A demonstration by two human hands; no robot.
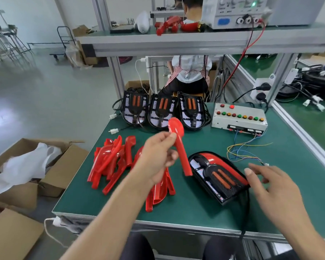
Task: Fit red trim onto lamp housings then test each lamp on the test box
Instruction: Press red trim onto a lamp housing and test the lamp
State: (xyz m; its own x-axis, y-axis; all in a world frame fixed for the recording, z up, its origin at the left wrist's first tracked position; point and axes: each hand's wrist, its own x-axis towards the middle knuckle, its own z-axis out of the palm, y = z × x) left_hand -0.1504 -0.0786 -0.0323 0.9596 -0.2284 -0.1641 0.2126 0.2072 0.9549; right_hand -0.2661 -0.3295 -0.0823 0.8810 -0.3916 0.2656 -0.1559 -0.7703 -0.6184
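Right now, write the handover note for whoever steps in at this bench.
Left hand grips one red trim, lifted above the table.
Right hand open, beside the near lamp, holding nothing.
Near lamp already wears trim along one edge.
Three lamps wait at the back without trim; trim pile lies left.
Test box behind, one red light lit.
Left: fit the held trim, test, then the rest.

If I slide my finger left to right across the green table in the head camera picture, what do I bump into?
Pile of red trims → left hand holding a red trim → lamp housing → right hand.
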